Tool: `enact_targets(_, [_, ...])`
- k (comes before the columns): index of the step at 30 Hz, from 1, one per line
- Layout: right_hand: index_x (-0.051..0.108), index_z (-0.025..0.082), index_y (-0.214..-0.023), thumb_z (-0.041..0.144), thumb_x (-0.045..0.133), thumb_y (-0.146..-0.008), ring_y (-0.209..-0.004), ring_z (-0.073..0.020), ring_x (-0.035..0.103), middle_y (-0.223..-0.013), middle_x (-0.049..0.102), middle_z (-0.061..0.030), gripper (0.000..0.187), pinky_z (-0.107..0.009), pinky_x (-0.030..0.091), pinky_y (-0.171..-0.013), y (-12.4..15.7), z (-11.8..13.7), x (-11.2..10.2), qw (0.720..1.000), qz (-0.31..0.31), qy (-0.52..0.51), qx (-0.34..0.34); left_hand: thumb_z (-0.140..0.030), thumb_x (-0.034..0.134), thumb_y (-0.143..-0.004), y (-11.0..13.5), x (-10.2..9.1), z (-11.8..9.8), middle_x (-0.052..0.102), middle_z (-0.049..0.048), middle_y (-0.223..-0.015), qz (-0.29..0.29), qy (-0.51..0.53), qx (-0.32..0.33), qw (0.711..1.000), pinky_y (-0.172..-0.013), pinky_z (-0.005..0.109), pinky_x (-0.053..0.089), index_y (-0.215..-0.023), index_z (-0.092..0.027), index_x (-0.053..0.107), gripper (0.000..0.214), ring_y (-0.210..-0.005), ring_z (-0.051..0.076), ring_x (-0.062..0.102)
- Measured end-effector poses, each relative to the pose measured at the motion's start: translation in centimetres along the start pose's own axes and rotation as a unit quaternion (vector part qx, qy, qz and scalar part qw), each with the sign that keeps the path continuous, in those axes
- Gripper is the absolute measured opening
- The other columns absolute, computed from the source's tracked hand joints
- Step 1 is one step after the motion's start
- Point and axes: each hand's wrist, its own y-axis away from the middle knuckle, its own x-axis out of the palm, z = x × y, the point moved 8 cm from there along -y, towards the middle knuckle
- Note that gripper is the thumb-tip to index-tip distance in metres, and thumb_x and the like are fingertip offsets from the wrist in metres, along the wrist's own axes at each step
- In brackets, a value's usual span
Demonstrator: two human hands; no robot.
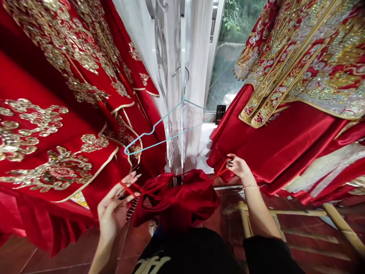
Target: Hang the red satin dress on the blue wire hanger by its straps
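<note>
Gowns (pixel 299 68) are hanging either side; what are you tracking between them?

Red satin bow (pixel 173 198), I'm seeing: light, soft, slippery, so I'd take it at the gathered centre. It's lying crosswise, long axis side to side, just above a black top (pixel 182 255).

Fingers?

Left fingers (pixel 134 176) are pinching a thin red ribbon (pixel 127 188); right fingers (pixel 230 161) are pinching what looks like its other end.
</note>
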Motion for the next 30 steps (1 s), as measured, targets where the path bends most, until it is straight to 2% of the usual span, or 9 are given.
enact_targets(2, [0.058,0.02,-0.127,0.031,0.055,-0.076,-0.069,-0.0205,0.071,-0.088,0.075,-0.0085,0.052,-0.04,0.06,-0.069,0.6,1.1,1.7,0.999,0.031,-0.044,0.002,-0.02,0.065,-0.072,-0.6,0.1,-1.1,0.072,0.0162,-0.124,0.0,0.006,0.005,1.0,-0.08,0.046,0.066,-0.103,-0.015,0.079,0.034,-0.123,0.039,0.064])
enact_targets(4, [0.027,0.028,-0.154,0.031,0.057,-0.082,-0.098,-0.0232,0.075,-0.117,0.074,-0.0117,0.078,-0.046,0.059,-0.087,0.6,3.1,2.8,0.996,0.025,-0.065,-0.054,-0.017,0.066,-0.073,-1.4,0.5,-2.6,0.072,0.0152,-0.125,0.001,0.002,0.027,1.0,-0.088,0.048,0.064,-0.104,-0.015,0.079,0.034,-0.124,0.038,0.063])
enact_targets(6, [0.005,0.032,-0.16,0.033,0.062,-0.085,-0.121,-0.0232,0.067,-0.135,0.066,-0.0132,0.094,-0.048,0.052,-0.103,-0.5,5.9,2.9,0.987,-0.006,-0.025,-0.157,-0.022,0.069,-0.077,-2.3,1.4,-4.6,0.069,0.014,-0.131,0.008,0.002,0.071,0.997,-0.095,0.051,0.061,-0.108,-0.015,0.078,0.034,-0.129,0.037,0.059])
enact_targets(9, [-0.005,0.029,-0.161,0.039,0.065,-0.086,-0.135,-0.0213,0.056,-0.147,0.056,-0.0153,0.103,-0.046,0.042,-0.115,-4.1,9.5,2.6,0.961,-0.045,0.045,-0.268,-0.046,0.072,-0.083,-3.7,2.8,-7.1,0.063,0.0149,-0.14,0.023,-0.01,0.135,0.991,-0.1,0.052,0.057,-0.121,-0.015,0.072,0.048,-0.137,0.037,0.052])
enact_targets(12, [-0.012,0.027,-0.161,0.038,0.067,-0.084,-0.138,-0.0202,0.053,-0.152,0.05,-0.017,0.111,-0.044,0.041,-0.115,-9.0,11.7,2.6,0.95,-0.039,0.05,-0.304,-0.062,0.068,-0.084,-5.1,3.9,-7.9,0.059,0.0191,-0.143,0.029,-0.043,0.175,0.983,-0.099,0.05,0.057,-0.127,-0.012,0.067,0.066,-0.138,0.037,0.051])
enact_targets(16, [-0.006,0.028,-0.162,0.04,0.07,-0.081,-0.142,-0.022,0.048,-0.16,0.04,-0.017,0.112,-0.04,0.046,-0.11,-13.1,13.0,4.3,0.949,-0.003,0.065,-0.309,-0.06,0.058,-0.093,-7.0,4.7,-7.0,0.058,0.0179,-0.145,0.029,-0.099,0.181,0.978,-0.092,0.043,0.062,-0.132,-0.014,0.065,0.06,-0.138,0.035,0.052])
enact_targets(19, [0.001,0.034,-0.162,0.041,0.074,-0.077,-0.141,-0.0235,0.05,-0.157,0.045,-0.0124,0.112,-0.04,0.049,-0.108,-13.3,13.2,5.5,0.949,0.0,0.075,-0.305,-0.056,0.054,-0.095,-8.6,4.5,-6.8,0.063,0.0149,-0.14,-0.014,-0.121,0.199,0.973,-0.081,0.039,0.066,-0.129,-0.02,0.068,0.051,-0.132,0.035,0.057])
enact_targets(23, [-0.007,0.034,-0.161,0.047,0.081,-0.071,-0.13,-0.0256,0.061,-0.138,0.064,-0.0112,0.127,-0.045,0.051,-0.107,-12.5,13.5,6.0,0.956,0.008,0.033,-0.293,-0.059,0.053,-0.094,-11.8,4.0,-7.0,0.062,0.0149,-0.141,-0.056,-0.116,0.205,0.97,-0.073,0.033,0.067,-0.124,-0.019,0.07,0.053,-0.128,0.033,0.061])
enact_targets(30, [-0.007,0.031,-0.162,0.055,0.091,-0.056,-0.098,-0.0253,0.075,-0.12,0.075,-0.0117,0.146,-0.042,0.061,-0.089,-12.1,14.9,8.4,0.964,0.139,0.062,-0.218,-0.067,0.027,-0.1,-19.2,8.0,-5.4,0.075,0.0163,-0.117,0.074,-0.146,0.071,0.984,-0.079,0.031,0.064,-0.109,-0.007,0.069,0.073,-0.123,0.028,0.062])
